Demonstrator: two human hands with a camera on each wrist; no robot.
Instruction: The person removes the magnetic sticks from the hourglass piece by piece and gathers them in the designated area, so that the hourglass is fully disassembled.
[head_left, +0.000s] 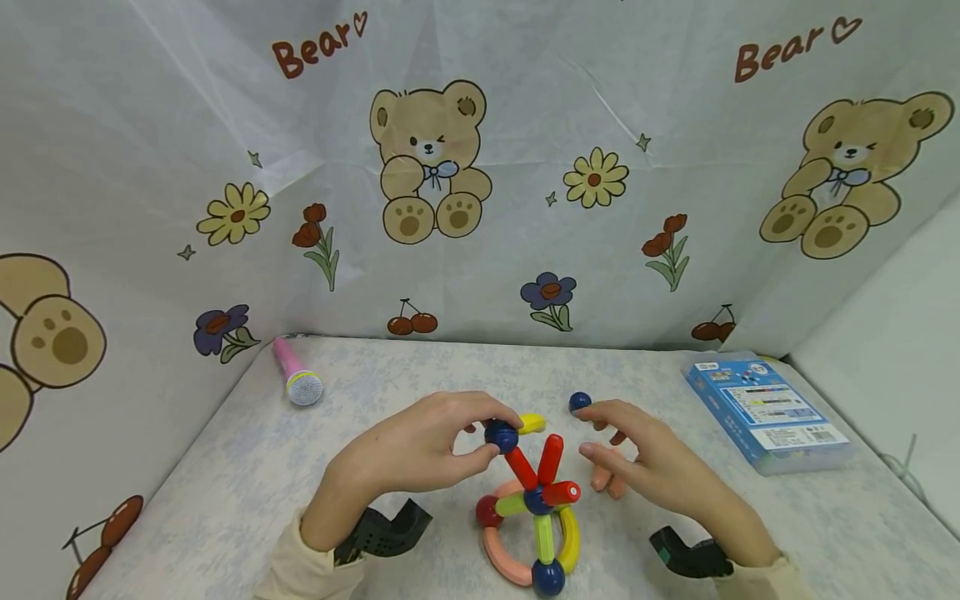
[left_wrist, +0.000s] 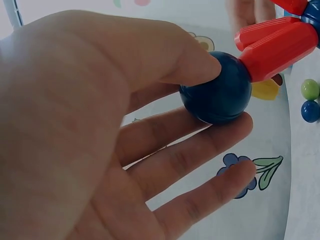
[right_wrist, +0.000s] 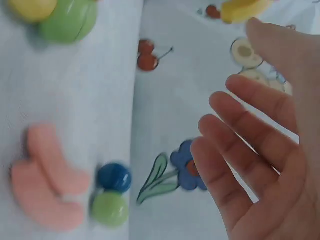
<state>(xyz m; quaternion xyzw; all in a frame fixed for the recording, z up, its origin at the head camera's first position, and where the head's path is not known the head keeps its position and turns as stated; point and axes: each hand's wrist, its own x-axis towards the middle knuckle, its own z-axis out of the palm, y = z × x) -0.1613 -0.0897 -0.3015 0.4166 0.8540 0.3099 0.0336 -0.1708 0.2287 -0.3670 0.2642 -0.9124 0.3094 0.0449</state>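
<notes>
My left hand (head_left: 431, 437) pinches a dark blue ball (head_left: 501, 436) between thumb and fingers; the left wrist view shows the ball (left_wrist: 217, 90) meeting a ridged red stick (left_wrist: 285, 50). That stick rises from the blue hub ball (head_left: 537, 500) of a magnetic-stick construction, with two more red sticks (head_left: 551, 458) on the hub. Below it are green sticks (head_left: 543, 537), a red ball (head_left: 487, 511), another blue ball (head_left: 548, 577) and a ring of pink and yellow curved pieces (head_left: 506, 567). A yellow piece (head_left: 532, 423) shows beside the pinched ball. My right hand (head_left: 652, 458) is empty, fingers relaxed, right of the construction.
Behind the right hand lie loose pink curved pieces (right_wrist: 45, 185), a blue ball (right_wrist: 114, 177) and a green ball (right_wrist: 110, 209). A blue boxed set (head_left: 765, 408) stands at the right, a pink toy microphone (head_left: 296, 375) at the back left. A bear-print cloth (head_left: 510, 308) hangs behind.
</notes>
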